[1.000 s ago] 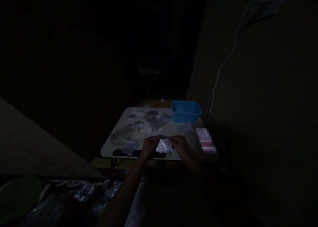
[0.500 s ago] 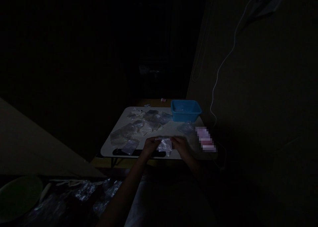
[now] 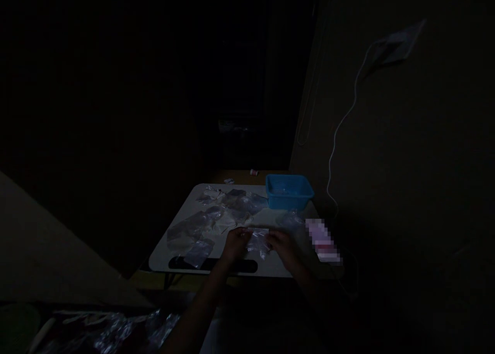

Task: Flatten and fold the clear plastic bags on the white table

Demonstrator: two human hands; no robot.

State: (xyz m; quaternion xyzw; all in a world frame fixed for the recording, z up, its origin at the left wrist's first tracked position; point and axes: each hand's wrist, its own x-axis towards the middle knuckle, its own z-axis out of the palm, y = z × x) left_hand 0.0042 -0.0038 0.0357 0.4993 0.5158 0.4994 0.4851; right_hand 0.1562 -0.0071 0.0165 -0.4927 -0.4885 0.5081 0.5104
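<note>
Between my two hands a small clear plastic bag (image 3: 258,242) is stretched above the front of a white folding table (image 3: 162,251). My left hand (image 3: 235,243) pinches its left edge, with the fingers closed. On the opposite edge my right hand (image 3: 283,244) is closed in a pinch too. The bag's lower part hangs crumpled and shiny. Left of my hands, a flat clear bag (image 3: 199,253) lies partly over the table's dark slot. More clear plastic bags (image 3: 242,202) are spread loosely behind it. The room is very dim, so fine detail is lost.
At the table's back right stands a blue plastic basin (image 3: 290,193). A blurred-out pinkish item (image 3: 323,242) lies on the right edge. A white cord (image 3: 333,137) runs down the right wall from a socket (image 3: 400,42). Shiny plastic (image 3: 116,331) is heaped at lower left.
The view has tilted up, so the table and basin sit lower in the picture. Both hands still hold the bag, whose hanging part has shifted slightly.
</note>
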